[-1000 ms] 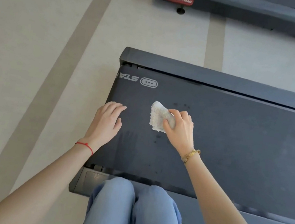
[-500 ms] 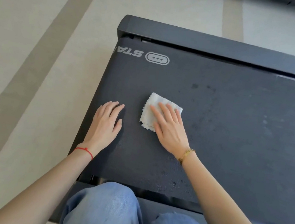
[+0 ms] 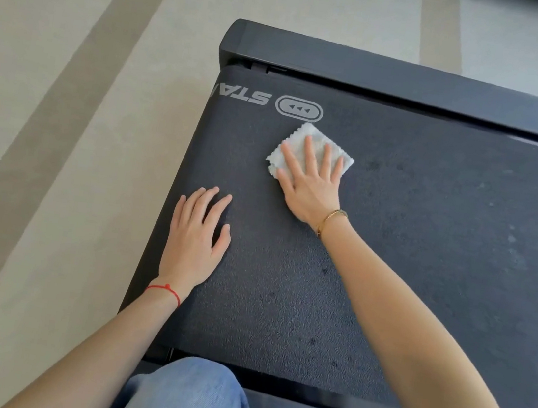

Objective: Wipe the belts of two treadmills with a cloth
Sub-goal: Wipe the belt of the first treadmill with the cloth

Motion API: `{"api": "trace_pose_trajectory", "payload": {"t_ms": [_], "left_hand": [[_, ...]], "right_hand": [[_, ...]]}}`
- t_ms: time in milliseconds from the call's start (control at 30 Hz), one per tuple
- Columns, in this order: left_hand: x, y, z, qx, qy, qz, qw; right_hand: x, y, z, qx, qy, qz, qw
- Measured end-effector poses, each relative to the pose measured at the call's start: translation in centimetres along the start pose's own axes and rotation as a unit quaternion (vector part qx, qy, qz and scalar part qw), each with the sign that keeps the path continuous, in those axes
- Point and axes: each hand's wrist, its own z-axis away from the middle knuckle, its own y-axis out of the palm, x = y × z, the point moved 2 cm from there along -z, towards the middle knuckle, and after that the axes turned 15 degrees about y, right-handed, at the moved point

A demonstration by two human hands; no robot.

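Cloth [image 3: 306,147] flat under right hand [image 3: 311,189] — pressed on belt [image 3: 428,243].

Single head cam, looks steeply down & fwd, close over treadmill belt [image 3: 391,255] end.

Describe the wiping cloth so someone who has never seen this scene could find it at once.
Start at the dark grey treadmill belt that fills most of the view. Near its far-left end, just below the printed oval arrow logo, lies a small white textured cloth pressed flat under the right hand. It is the only white thing on the belt.
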Motion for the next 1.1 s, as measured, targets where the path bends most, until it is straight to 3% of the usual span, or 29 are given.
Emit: {"api": "trace_pose_trajectory", "payload": {"t_ms": [167, 300, 400, 533, 633, 767, 933, 1100], "left_hand": [[0.2, 0.3, 0.2, -0.013, 0.000, 0.001, 1.000], [-0.2, 0.4, 0.2, -0.006, -0.013, -0.001, 1.000], [-0.2, 0.4, 0.2, -0.013, -0.014, -0.004, 1.000], [-0.1, 0.4, 0.5, -0.032, -0.038, 0.013, 0.999], [0.1, 0.3, 0.6, -0.034, -0.039, 0.017, 0.998], [-0.1, 0.3, 0.5, -0.025, -0.044, 0.010, 0.999], [-0.2, 0.3, 0.3, -0.023, -0.049, 0.007, 0.998], [-0.2, 0.3, 0.5, -0.032, -0.041, 0.007, 0.999]], "right_hand": [[-2.3, 0.5, 2.6, -0.022, -0.139, 0.046, 0.989], [-3.7, -0.8, -3.2, -0.033, -0.030, -0.003, 0.999], [-0.9, -2.2, -7.5, -0.021, 0.026, -0.058, 0.998], [4.9, -0.5, -4.4, -0.039, -0.155, 0.012, 0.987], [4.5, 0.4, -1.6, -0.012, -0.259, 0.005, 0.966], [0.6, -1.9, -7.8, -0.062, -0.171, 0.023, 0.983], [3.9, -3.3, -12.9, -0.007, -0.033, -0.113, 0.993], [7.0, -0.6, -8.7, -0.018, -0.197, -0.052, 0.979]]}}
